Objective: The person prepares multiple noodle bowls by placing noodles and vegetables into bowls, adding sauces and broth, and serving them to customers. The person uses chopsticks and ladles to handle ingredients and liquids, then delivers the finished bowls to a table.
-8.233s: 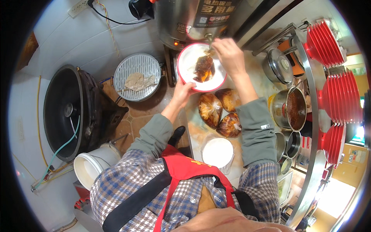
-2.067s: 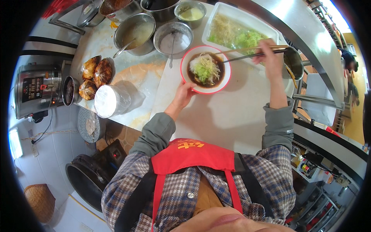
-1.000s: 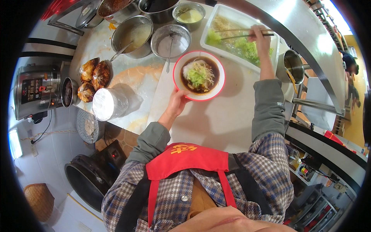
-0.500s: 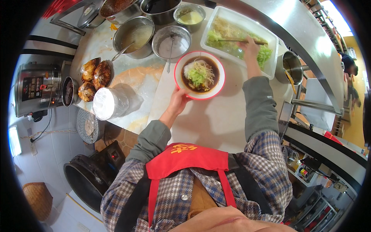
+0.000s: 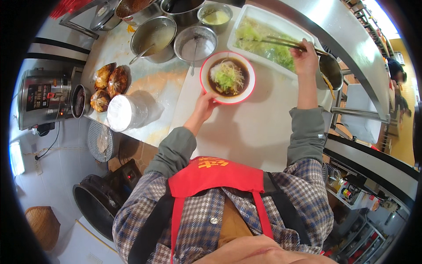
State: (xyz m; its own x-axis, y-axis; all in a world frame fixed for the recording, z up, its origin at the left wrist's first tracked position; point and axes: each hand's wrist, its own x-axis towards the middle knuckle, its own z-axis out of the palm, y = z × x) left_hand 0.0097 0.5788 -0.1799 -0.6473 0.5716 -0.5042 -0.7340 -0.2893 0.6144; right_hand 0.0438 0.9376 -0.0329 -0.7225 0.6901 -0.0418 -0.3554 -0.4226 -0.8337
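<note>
My left hand (image 5: 205,105) grips the near left rim of a red-edged white bowl (image 5: 252,75), which rests on the table. Dark broth fills it, with chopped lettuce (image 5: 227,80), pale bean sprouts and a whitish heap in the middle. In my right hand (image 5: 304,58) is a pair of long chopsticks (image 5: 285,43), held over a white rectangular tub (image 5: 259,63). Their tips point left, among shredded lettuce (image 5: 250,33) and sprouts inside the tub. Part of the tub's right end is hidden behind my right hand.
Behind the bowl stand a steel bowl of white powder (image 5: 194,48), a pot of cloudy liquid (image 5: 154,37) and more pots. Bagged brown items (image 5: 116,81) and a wrapped white stack (image 5: 121,113) sit left. A steel pot (image 5: 330,72) and metal shelf (image 5: 351,48) flank the right.
My right hand has moved right and lifted back from the tub's contents, with the chopsticks now slanting leftward. The bowl, in my left hand, has shifted slightly up and stays on the table.
</note>
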